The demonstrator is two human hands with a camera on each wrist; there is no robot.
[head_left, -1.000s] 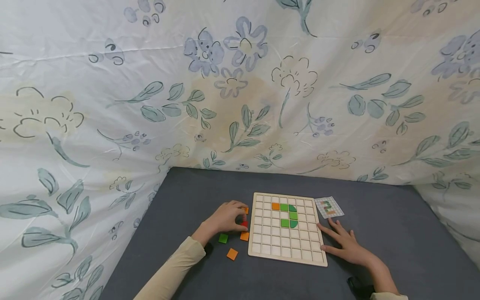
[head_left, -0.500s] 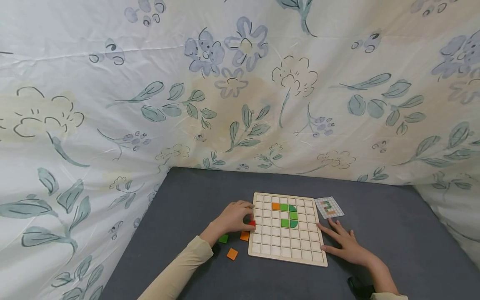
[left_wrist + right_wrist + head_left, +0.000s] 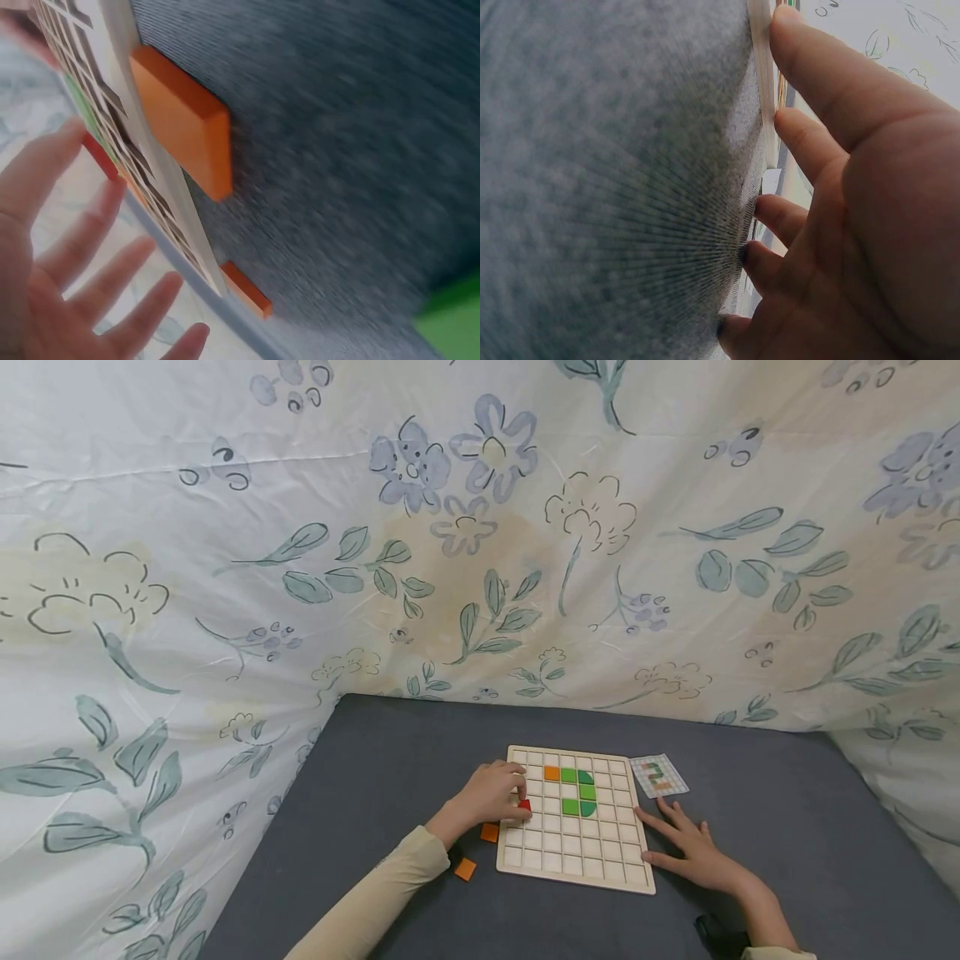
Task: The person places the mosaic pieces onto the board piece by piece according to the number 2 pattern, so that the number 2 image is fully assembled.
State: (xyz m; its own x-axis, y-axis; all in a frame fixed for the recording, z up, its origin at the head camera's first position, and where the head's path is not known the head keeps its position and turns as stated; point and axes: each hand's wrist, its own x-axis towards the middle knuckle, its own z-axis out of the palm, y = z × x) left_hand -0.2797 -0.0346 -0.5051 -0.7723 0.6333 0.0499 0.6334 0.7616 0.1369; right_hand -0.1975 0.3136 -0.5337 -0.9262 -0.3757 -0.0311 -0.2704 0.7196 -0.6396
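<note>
Over the left part of the wooden grid board, my left hand pinches a red square tile between thumb and index finger. In the left wrist view the red tile is held on edge-thin sides, with the other fingers spread loosely. On the board sit an orange tile, several green square tiles and two dark green rounded tiles. My right hand has its fingers spread, thumb and index touching the board's right edge.
A small pattern card lies beside the board's upper right corner. Orange tiles lie on the dark cloth left of the board, and a green tile shows in the left wrist view. A floral curtain hangs behind.
My left hand has carried the red tile rightward from the loose tiles beside the board to above its left columns. The right hand stays in place.
</note>
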